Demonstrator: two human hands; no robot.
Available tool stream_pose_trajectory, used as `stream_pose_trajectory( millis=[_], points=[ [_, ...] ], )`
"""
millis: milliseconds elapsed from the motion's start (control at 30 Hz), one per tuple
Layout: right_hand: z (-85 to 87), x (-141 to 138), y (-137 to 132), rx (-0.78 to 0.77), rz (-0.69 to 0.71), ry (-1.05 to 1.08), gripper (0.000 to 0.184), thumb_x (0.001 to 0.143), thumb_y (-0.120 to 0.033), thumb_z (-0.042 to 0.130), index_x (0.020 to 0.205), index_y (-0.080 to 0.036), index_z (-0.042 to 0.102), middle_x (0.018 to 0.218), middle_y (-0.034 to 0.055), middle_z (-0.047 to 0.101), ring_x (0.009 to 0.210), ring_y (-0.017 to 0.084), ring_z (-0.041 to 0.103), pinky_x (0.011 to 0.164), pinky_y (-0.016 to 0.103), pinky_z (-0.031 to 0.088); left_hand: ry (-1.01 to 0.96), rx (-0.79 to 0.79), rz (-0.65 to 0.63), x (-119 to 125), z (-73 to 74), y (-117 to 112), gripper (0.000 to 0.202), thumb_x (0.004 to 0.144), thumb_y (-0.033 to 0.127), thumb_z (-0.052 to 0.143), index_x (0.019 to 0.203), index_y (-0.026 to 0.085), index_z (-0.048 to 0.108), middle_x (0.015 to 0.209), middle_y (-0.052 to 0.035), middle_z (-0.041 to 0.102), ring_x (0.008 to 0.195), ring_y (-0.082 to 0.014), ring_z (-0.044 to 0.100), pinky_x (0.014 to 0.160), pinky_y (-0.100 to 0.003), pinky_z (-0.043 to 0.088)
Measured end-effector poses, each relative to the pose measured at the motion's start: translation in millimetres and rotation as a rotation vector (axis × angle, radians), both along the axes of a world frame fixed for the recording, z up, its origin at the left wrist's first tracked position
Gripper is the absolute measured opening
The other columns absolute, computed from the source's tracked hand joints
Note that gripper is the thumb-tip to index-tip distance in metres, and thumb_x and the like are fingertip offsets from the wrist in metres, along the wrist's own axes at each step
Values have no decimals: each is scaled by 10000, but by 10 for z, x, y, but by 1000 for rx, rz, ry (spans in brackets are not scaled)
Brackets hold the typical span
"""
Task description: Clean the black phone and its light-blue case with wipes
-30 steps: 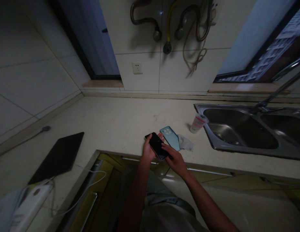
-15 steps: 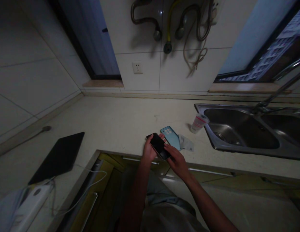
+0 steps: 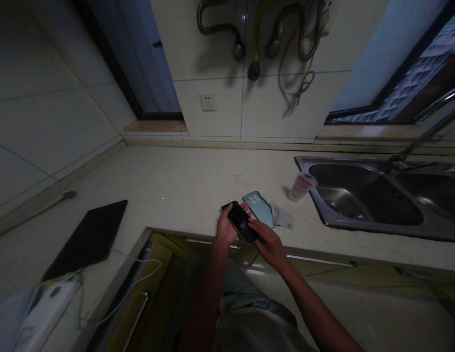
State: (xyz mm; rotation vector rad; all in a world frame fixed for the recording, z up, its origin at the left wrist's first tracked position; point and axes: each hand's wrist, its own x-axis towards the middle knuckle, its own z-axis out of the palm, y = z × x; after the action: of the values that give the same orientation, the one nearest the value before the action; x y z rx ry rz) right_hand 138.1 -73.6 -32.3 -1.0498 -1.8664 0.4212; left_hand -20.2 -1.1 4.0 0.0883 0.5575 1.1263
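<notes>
A black smartphone (image 3: pixel 239 219) lies tilted between my two hands, over the front edge of the counter. My left hand (image 3: pixel 225 226) is closed round its left side, thumb on the near edge and fingertips showing beyond the far edge. The fingers of my right hand (image 3: pixel 266 237) rest on the lower right part of the phone, and my right thumb is hidden beneath. Just behind the phone, a light blue phone case (image 3: pixel 259 208) with camera cut-outs lies on the counter. A grey-white packet or cloth (image 3: pixel 283 217) lies against its right side.
A plastic cup (image 3: pixel 301 187) with pink print stands beside the double steel sink (image 3: pixel 318 215). At left lie a dark flat panel (image 3: pixel 90 237), a white cable (image 3: pixel 139 281) and a white box-like object (image 3: pixel 47 313). The counter (image 3: pixel 186 181) meets a tiled wall with a socket (image 3: pixel 208 102).
Almost nothing differs. Both hands stay on the phone, and the right fingers have shifted very slightly on its surface.
</notes>
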Motion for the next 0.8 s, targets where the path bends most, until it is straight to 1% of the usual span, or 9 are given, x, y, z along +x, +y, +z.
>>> stream_pose_trajectory(
  millis=[167,400,600,800],
  points=[
    [-1,-1,4,13,7,7,494,897,-171,579,1375,-295,562,1377,93,617,1269,252,585,1050,495,498,-1,-5,-1,-3,-22,5,217,876,316,593,970,132,660,1230,-187,680,1279,-290,565,1100,-473,429],
    [-1,2,2,18,11,8,494,903,-167,577,1379,-297,556,1390,91,608,1281,246,575,1050,489,497,-15,-30,-1,0,8,7,207,900,308,555,958,135,651,1157,-181,711,1273,-274,572,1106,-458,425],
    [-8,-4,4,16,12,23,489,895,-169,594,1363,-310,571,1382,82,616,1275,250,580,1051,492,494,-11,-11,4,-3,-27,13,204,870,306,595,968,136,650,1230,-187,680,1306,-295,540,1116,-471,413],
    [-34,5,10,13,13,16,472,904,-184,581,1361,-301,574,1375,88,620,1276,251,579,1049,500,497,-1,-2,-4,-4,-19,5,221,874,315,594,992,137,650,1233,-186,680,1321,-293,525,1116,-476,415]
  ],
)
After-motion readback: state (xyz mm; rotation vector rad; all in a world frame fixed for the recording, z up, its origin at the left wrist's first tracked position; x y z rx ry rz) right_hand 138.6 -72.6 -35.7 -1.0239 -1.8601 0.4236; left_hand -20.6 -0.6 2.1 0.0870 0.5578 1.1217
